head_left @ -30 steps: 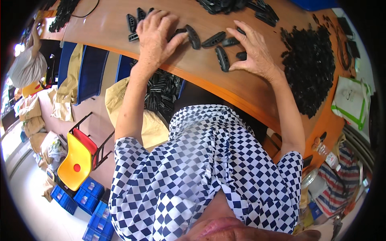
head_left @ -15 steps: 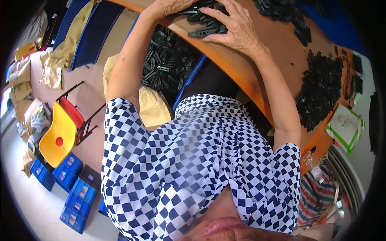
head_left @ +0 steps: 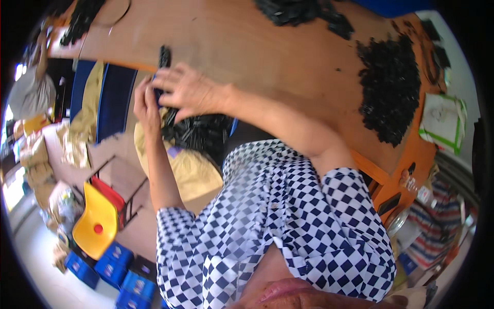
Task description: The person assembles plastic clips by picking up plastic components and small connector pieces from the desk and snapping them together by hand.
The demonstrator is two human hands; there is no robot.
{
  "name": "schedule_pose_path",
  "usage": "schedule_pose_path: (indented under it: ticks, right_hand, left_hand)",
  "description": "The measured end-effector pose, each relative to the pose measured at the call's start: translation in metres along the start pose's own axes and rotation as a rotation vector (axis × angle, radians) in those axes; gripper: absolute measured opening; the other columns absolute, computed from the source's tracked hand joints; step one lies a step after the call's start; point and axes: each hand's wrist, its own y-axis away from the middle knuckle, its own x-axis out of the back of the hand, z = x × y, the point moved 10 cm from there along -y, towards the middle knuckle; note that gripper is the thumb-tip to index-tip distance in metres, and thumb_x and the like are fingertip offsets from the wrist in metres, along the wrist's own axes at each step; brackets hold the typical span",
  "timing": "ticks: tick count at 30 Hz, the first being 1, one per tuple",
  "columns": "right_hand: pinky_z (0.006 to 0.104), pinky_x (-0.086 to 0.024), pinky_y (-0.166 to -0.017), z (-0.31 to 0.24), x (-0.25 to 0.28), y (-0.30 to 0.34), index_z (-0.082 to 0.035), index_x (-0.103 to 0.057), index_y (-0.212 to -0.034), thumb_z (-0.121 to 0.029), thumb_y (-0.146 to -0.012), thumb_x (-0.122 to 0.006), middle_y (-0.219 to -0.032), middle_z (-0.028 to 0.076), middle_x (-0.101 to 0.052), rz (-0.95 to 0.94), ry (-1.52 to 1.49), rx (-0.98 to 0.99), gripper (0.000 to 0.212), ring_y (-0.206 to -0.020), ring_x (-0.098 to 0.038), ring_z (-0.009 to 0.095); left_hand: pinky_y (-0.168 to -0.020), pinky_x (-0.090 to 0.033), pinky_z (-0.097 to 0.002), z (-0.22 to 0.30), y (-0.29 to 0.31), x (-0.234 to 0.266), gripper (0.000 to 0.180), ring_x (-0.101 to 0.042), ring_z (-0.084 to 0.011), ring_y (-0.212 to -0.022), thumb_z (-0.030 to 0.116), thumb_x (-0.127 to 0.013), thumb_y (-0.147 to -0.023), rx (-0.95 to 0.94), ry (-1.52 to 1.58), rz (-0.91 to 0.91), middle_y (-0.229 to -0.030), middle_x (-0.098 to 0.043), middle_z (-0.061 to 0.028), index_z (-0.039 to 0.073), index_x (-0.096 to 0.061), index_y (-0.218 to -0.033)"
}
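Observation:
Both my hands are together at the near left edge of the wooden table, above a heap of black plastic pieces (head_left: 198,131) below the edge. My right hand (head_left: 193,92) reaches across with its fingers stretched and its thumb apart. Its fingertips meet my left hand (head_left: 146,105), whose raised fingers are blurred and partly covered. Something dark shows between the two hands, too blurred to name. Just beyond the fingers lies a small dark piece (head_left: 164,55) on the tabletop. Brown paper (head_left: 180,172) spreads beside the heap.
Black piles lie on the table (head_left: 278,67): a far pile (head_left: 293,10) and a large right one (head_left: 389,90). A green-edged white box (head_left: 442,123) sits at the right edge. At left are a yellow chair (head_left: 95,221) and blue boxes (head_left: 114,262).
My hands have moved left and toward me, from a cluster of black pieces on the table to the edge above the heap. The view has shifted, showing more tabletop.

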Motion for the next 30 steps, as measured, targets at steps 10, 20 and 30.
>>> schedule_pose_path:
  ticks: [10, 20, 30]
  right_hand:
    - [0.0409, -0.041, -0.090, 0.043, 0.136, 0.105, -0.012, -0.061, -0.104, -0.027, -0.076, -0.072, -0.122, 0.008, -0.052, 0.294, 0.160, -0.349, 0.033, -0.114, -0.051, 0.025]
    - [0.0391, -0.043, -0.075, 0.162, 0.258, 0.284, -0.011, -0.062, -0.102, -0.016, -0.082, -0.064, -0.095, 0.004, -0.057, 0.075, 0.943, -0.954, 0.020, -0.090, -0.055, 0.023]
    - [0.0444, -0.038, -0.085, 0.172, 0.246, 0.272, -0.001, -0.060, -0.086, -0.015, -0.084, -0.062, -0.096, 0.015, -0.053, -0.125, 0.618, -0.956, 0.014, -0.099, -0.049, 0.032]
  left_hand:
    - [-0.092, -0.044, -0.0385, 0.142, -0.046, -0.118, 0.016, -0.058, -0.0301, -0.104, 0.003, -0.065, -0.082, -0.516, -0.279, -0.110, -0.108, -0.063, -0.0166, 0.001, -0.064, -0.098]
    - [-0.075, -0.047, -0.0399, 0.205, -0.059, -0.337, 0.030, -0.059, -0.0282, -0.094, 0.029, -0.063, -0.087, -0.839, -0.722, -0.438, -0.097, -0.060, -0.0087, 0.010, -0.061, -0.110]
    - [-0.084, -0.050, -0.0417, 0.178, -0.024, -0.323, 0.039, -0.056, -0.0314, -0.102, 0.005, -0.061, -0.082, -0.858, -0.616, -0.615, -0.107, -0.055, -0.0119, 0.009, -0.056, -0.121]
